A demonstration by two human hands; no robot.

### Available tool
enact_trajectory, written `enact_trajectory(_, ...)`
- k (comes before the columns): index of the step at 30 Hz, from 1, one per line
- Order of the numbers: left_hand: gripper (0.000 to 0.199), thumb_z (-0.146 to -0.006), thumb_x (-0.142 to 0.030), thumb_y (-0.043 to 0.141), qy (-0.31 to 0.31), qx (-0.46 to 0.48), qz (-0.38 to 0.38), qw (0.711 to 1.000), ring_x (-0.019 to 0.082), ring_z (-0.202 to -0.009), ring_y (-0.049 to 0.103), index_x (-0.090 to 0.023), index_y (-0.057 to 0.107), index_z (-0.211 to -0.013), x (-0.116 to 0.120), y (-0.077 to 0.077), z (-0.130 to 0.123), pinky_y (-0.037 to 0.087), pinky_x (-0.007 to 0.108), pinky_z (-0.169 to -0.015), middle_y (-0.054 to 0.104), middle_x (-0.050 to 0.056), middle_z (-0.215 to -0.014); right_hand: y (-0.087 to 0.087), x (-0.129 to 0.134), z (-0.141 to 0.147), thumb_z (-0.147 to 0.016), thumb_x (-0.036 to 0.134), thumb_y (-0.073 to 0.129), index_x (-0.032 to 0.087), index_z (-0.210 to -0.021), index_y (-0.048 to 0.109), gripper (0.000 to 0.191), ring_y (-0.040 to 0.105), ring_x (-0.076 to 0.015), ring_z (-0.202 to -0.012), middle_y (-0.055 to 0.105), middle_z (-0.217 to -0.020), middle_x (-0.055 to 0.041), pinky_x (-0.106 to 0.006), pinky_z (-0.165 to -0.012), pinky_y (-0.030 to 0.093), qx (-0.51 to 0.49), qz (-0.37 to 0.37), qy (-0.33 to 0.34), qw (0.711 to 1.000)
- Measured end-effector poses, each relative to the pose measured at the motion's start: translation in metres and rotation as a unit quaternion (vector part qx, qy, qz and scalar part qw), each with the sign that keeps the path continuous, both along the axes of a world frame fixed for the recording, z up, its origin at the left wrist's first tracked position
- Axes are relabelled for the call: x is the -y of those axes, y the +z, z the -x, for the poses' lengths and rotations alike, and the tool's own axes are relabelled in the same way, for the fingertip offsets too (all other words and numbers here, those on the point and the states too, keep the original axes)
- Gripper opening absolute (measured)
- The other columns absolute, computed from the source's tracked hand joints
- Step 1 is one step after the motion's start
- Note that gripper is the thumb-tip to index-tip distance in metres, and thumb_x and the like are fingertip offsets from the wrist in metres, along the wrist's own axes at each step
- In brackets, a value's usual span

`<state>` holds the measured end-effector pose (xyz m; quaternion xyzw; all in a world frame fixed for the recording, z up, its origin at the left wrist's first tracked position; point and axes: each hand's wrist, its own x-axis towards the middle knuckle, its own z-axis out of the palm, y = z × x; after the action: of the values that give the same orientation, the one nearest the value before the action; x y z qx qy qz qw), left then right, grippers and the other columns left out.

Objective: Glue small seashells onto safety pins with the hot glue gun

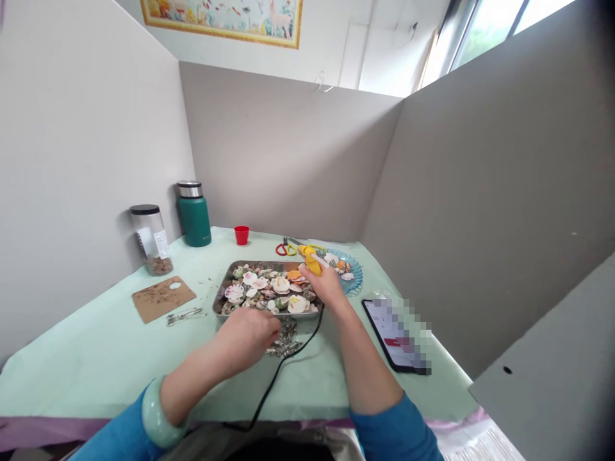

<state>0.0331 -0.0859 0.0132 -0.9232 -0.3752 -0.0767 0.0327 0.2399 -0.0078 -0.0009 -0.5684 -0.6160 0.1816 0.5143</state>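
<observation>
My right hand [327, 287] is wrapped round a yellow hot glue gun [311, 258], its nose over the far right part of a metal tray [225, 314]. Flat painted shells [281, 285] and small snail-like shells fill that tray. My left hand [252, 333] is closed, with its fingers bent together at the tray's near edge. Whatever it pinches, if anything, is hidden by the fingers. Right beside those fingertips lies a pile of small silvery metal clips [288, 339]. A black cord [276, 371] runs past the pile toward the table's front edge.
A blue plate [355, 282] with shells stands right of the tray, with scissors [287, 248] and a red cup [241, 235] behind. To the left are cardboard [158, 301], metal clips [185, 315], a jar [151, 237] and a green bottle [195, 218]. A phone [391, 336] lies right.
</observation>
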Motion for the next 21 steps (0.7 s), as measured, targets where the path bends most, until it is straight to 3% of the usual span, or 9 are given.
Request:
enact_trajectory(4,0.023,-0.083,-0.021,0.045,0.047,0.038,-0.032,0.998,0.019,-0.073,0.062,-0.022,0.068,-0.079,-0.028,0.020,-0.010,0.043,0.027,-0.066,0.069,0.005,-0.078,0.000,0.000,0.001,-0.073,0.038,0.061,0.017,-0.100,0.065,0.035,0.058,-0.0169,-0.073,0.067,-0.083,-0.0034,-0.029,-0.071,0.045,0.004,0.003,0.000,1.000)
enact_trajectory(9,0.025,-0.076,-0.022,0.051,0.166,-0.026,0.008,0.986,0.025,-0.087,0.063,-0.022,0.068,-0.094,-0.095,0.025,-0.020,0.045,0.032,-0.074,0.069,0.010,-0.096,0.000,-0.001,0.000,-0.073,0.040,0.060,0.016,-0.102,0.065,0.038,0.058,-0.0171,-0.073,0.067,-0.083,-0.0038,-0.028,-0.069,0.045,0.001,0.012,-0.009,1.000)
enact_trajectory(12,0.037,-0.060,-0.029,0.067,0.155,-0.048,0.028,0.986,0.030,-0.095,0.060,-0.018,0.069,-0.096,-0.122,0.019,-0.024,0.046,0.035,-0.076,0.067,0.015,-0.101,-0.001,-0.002,-0.001,-0.072,0.041,0.061,0.016,-0.102,0.064,0.039,0.058,-0.0169,-0.073,0.067,-0.084,-0.0039,-0.027,-0.067,0.045,0.008,0.009,-0.015,1.000)
enact_trajectory(14,0.040,-0.056,-0.028,0.069,0.142,-0.045,0.032,0.988,0.032,-0.098,0.058,-0.018,0.069,-0.096,-0.131,0.013,-0.028,0.045,0.036,-0.079,0.067,0.015,-0.100,-0.001,-0.003,-0.001,-0.071,0.042,0.061,0.016,-0.100,0.064,0.039,0.058,-0.0169,-0.072,0.067,-0.082,-0.0036,-0.027,-0.066,0.045,0.008,0.010,-0.015,1.000)
enact_trajectory(18,0.029,-0.068,-0.033,0.061,0.111,-0.006,0.053,0.992,0.025,-0.089,0.062,-0.022,0.071,-0.094,-0.140,0.005,-0.038,0.044,0.030,-0.077,0.071,0.008,-0.092,-0.002,-0.004,-0.001,-0.071,0.041,0.062,0.017,-0.097,0.065,0.036,0.059,-0.0173,-0.072,0.066,-0.082,-0.0036,-0.028,-0.067,0.045,-0.002,0.006,-0.009,1.000)
enact_trajectory(21,0.033,-0.073,-0.033,0.056,0.092,0.034,0.066,0.993,0.020,-0.087,0.063,-0.025,0.068,-0.103,-0.148,0.005,-0.036,0.044,0.023,-0.075,0.071,0.004,-0.098,-0.001,-0.004,-0.001,-0.072,0.040,0.062,0.018,-0.097,0.065,0.034,0.059,-0.0175,-0.073,0.067,-0.083,-0.0038,-0.028,-0.069,0.045,-0.010,-0.003,-0.006,1.000)
